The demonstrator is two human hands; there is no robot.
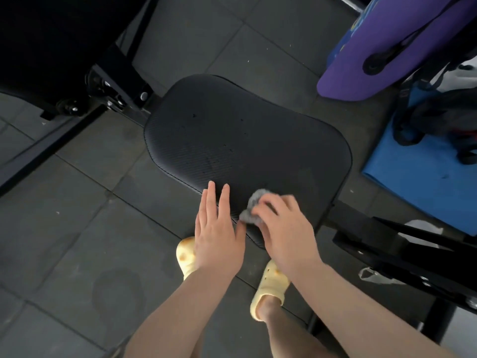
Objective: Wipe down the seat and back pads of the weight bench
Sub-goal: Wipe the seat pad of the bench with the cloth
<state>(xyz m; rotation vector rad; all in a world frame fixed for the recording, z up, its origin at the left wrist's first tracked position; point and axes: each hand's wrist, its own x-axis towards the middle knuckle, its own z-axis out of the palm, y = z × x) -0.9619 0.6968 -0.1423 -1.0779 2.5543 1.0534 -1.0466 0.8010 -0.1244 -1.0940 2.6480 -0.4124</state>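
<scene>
While flat on the seat pad [245, 140], left hand [216, 236] open-fingered, right hand [286, 228] curled round grey cloth [254, 208].

Both forearms are bare, no sleeves showing. The legs are bare too. On the feet are pale yellow foam clogs [268, 288] with round holes.

I see a black seat pad [245, 140], ribbed texture, stitched edge, on a black frame [402, 251]. On its near edge: a grey cloth [251, 210] under the right hand [286, 228], and the left hand [216, 233] lying flat beside it. Floor [77, 215]: dark tiles, with a blue mat [423, 182] at right.
</scene>
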